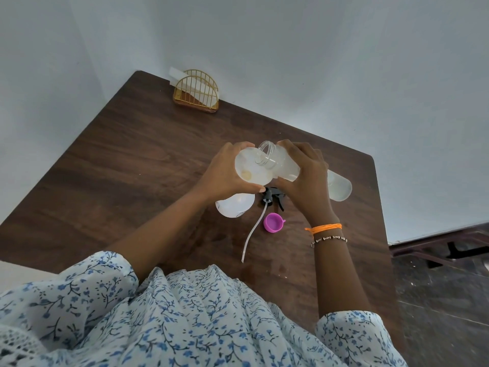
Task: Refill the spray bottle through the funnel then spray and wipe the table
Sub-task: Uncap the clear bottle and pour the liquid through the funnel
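My left hand [225, 172] grips a white translucent funnel [250, 169] that sits over the frosted spray bottle [234, 206], which stands on the dark wooden table [132, 168]. In my right hand [304, 176] a clear refill bottle [340, 188] is tilted on its side, its open threaded mouth [266, 152] over the funnel's bowl. The black trigger spray head [272, 197] lies on the table just below my hands, its long white tube [251, 234] trailing toward me. Beside the tube lies a purple cap [274, 222].
A gold wire napkin holder [195, 95] with white napkins stands at the table's far edge against the pale wall. The table's right edge drops to a dark floor [436, 300] with a dark frame on it. My floral sleeves fill the bottom of the view.
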Tool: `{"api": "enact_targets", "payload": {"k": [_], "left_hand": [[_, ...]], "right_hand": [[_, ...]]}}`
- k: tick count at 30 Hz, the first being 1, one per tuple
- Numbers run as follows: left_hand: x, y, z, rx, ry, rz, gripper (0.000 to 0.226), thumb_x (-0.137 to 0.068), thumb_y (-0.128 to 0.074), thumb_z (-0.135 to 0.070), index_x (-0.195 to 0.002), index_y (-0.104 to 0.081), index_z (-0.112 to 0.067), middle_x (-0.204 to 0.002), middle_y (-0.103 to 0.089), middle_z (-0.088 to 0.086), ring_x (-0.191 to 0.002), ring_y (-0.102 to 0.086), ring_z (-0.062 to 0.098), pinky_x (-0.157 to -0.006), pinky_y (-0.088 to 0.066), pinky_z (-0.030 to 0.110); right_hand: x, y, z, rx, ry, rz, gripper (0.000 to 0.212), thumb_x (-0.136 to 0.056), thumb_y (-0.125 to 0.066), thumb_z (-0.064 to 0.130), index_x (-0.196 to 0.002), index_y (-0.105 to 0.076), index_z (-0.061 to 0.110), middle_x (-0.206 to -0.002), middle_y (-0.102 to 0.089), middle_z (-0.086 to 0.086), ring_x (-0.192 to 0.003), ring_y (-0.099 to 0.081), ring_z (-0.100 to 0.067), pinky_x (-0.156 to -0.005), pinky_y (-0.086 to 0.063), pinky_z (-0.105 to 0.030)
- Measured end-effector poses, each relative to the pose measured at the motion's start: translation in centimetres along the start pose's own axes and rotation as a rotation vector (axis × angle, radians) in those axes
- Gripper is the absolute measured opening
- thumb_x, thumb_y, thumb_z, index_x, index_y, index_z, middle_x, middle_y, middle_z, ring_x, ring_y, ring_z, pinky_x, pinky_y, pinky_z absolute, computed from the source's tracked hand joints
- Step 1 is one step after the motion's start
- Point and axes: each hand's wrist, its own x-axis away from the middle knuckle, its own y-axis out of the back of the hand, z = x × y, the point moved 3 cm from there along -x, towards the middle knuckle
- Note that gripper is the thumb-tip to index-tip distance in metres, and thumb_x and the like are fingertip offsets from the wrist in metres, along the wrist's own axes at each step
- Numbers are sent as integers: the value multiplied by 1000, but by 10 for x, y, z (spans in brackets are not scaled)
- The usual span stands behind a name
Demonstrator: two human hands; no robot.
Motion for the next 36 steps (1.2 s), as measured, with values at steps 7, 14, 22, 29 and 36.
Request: {"api": "enact_targets", "payload": {"k": [7,14,22,29,36], "left_hand": [[0,0,1,-1,-3,-2,87,-57,-86,-39,-130,-41,-28,-127,-46,1,-107,-43,9,-84,-37,25],[0,0,1,0,-8,0,87,-56,-86,-39,-130,-41,-29,-127,-46,0,-106,-43,8,-83,-35,24],[0,0,1,7,-12,4,86,-56,-86,-40,-129,-42,-29,-126,-46,0,-107,-44,10,-82,-35,23],[1,0,-1,9,-18,2,85,-58,-86,-38,-130,-42,-27,-127,-46,1,-106,-43,8,-83,-35,23],[2,1,-4,1,-12,14,86,-59,-85,-38,-132,-40,-27,-129,-45,1,-109,-42,9,-87,-38,26]], "right_hand": [[1,-1,-2,18,19,11,60,-61,-81,31,-116,-61,18,-110,-62,-1,-97,-52,-26,-82,-41,-45],[0,-2,-4,62,35,20,61,-62,-82,31,-117,-61,17,-111,-62,-4,-99,-52,-28,-83,-34,-40],[-1,-4,-4,95,40,27,62,-62,-83,27,-118,-60,18,-113,-62,-3,-100,-51,-27,-84,-33,-38],[-1,-3,-5,107,43,38,62,-62,-82,31,-119,-60,18,-113,-62,-4,-101,-50,-27,-84,-31,-37],[-1,-4,-6,117,48,23,62,-62,-85,28,-119,-61,17,-114,-62,-4,-101,-51,-27,-85,-33,-37]]}}
